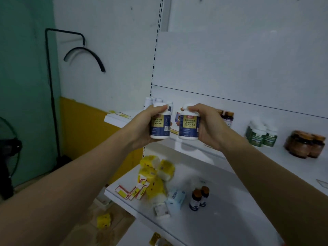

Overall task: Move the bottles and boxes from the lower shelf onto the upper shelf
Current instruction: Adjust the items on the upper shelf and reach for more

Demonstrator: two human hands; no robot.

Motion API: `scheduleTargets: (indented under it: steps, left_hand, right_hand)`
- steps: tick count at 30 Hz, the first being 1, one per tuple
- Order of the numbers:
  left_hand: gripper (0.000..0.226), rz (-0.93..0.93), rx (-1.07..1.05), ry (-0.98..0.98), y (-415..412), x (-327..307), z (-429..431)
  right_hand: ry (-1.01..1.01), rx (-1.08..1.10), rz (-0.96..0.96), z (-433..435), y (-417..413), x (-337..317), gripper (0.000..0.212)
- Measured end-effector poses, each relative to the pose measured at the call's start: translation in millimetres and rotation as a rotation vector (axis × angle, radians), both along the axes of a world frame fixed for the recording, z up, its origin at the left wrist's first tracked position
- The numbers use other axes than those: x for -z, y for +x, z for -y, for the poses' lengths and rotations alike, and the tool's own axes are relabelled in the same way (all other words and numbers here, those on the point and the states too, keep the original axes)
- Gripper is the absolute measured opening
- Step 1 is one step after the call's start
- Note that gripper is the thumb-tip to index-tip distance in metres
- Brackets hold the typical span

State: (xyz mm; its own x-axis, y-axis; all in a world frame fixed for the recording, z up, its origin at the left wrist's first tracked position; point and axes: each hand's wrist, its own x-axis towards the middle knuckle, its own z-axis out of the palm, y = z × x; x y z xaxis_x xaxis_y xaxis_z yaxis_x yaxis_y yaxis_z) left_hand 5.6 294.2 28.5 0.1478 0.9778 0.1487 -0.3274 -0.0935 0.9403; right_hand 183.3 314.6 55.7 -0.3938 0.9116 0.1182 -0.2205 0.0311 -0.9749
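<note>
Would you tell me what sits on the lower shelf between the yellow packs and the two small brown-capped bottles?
The head view shows a light-blue ZERO box between the yellow packs and brown-capped bottles.

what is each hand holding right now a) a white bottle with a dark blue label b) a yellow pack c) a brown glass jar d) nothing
A: the left hand grips one white blue-labelled bottle and the right hand grips a second white bottle like it.
</note>
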Motion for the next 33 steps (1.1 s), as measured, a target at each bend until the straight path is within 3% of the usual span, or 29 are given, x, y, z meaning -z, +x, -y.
scheduleTargets:
  steps: [10, 18, 21, 24, 28, 33]
  left_hand:
    - [0.045, -0.125, -0.043, -0.031, -58.2, -14.5, -127.3]
    - [0.008, -0.132, 0.11, 0.02, -77.8, -15.0, -214.9]
    - [0.025, -0.218, 0.194, 0.06, -89.8, -9.8, -251.2]
    - [0.034, -0.306, 0.245, 0.087, -98.6, -1.7, -288.6]
    - [0.028, -0.399, 0.293, 0.15, -104.1, 7.3, -322.5]
    - [0.044, -0.479, 0.315, 0.142, -114.0, 30.3, -357.7]
  right_hand:
    - [-0.028, 0.022, -0.033, -148.7, -55.9, -11.5, 0.02]
    - [-0.011, 0.126, 0.065, -224.1, -86.7, 0.7, 0.018]
    - [0.055, 0.15, 0.173, -242.0, -97.1, 7.9, 0.011]
    - [0.093, 0.218, 0.273, -257.0, -110.0, 15.1, 0.028]
    - [0.074, 0.366, 0.343, -272.1, -130.7, 22.6, 0.037]
    - [0.039, 0.516, 0.42, -281.3, -150.7, 42.5, 0.047]
